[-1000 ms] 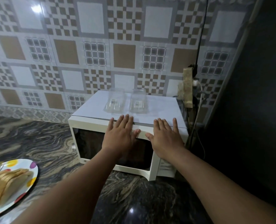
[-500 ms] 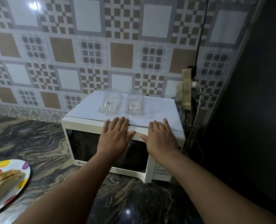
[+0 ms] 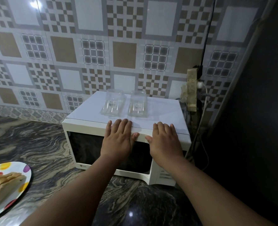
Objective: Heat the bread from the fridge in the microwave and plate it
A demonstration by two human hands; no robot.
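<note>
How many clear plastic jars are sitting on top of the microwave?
2. One jar stands left of the other jar, side by side on the microwave top, just behind the hands.

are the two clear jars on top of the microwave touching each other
Apart. The head view shows a strip of white microwave top between the left jar and the right jar.

Marble counter [image 3: 37,149]: microwave [image 3: 167,137], bread plate [image 3: 26,175].

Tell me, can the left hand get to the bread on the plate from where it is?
Probably yes. The left hand lies flat on the microwave, holding nothing, and only bare counter shows between it and the bread on the plate.
</note>
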